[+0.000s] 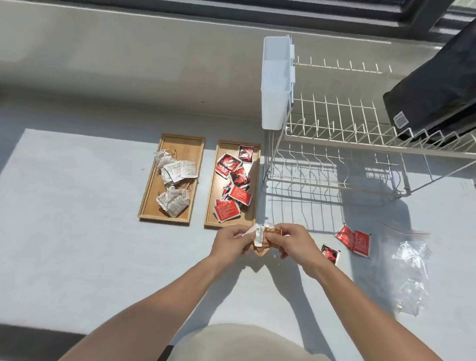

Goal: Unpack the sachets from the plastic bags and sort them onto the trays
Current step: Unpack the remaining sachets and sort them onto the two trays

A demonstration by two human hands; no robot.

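Note:
Two wooden trays lie side by side on the grey counter. The left tray (193,144) holds several white sachets (174,169). The right tray (257,204) holds several red sachets (235,180). Just in front of the right tray, my left hand (230,243) and my right hand (290,240) together grip a small bunch of brown and white sachets (262,239) above the counter. Three red sachets (352,240) lie loose on the counter to the right. An empty clear plastic bag (409,269) lies crumpled further right.
A white wire dish rack (369,143) with a white plastic holder (276,84) stands at the back right. A black bag (444,87) rests on the rack's right end. A window frame runs along the back.

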